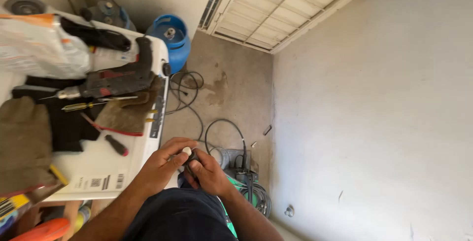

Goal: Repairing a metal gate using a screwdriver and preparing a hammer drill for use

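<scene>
We hold a small part (187, 153), white tip on dark body, pinched between left hand (165, 164) and right hand (209, 172), just beside the white worktop (98, 164), above the floor (231, 93).

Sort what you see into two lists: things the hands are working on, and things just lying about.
In hand:
left hand
right hand
small white-and-dark part held between both

Lying about:
power drill
screwdrivers
work gloves
blue gas cylinder
cables on floor

Stained concrete floor (231, 86), bare plaster wall (374, 98)
</scene>
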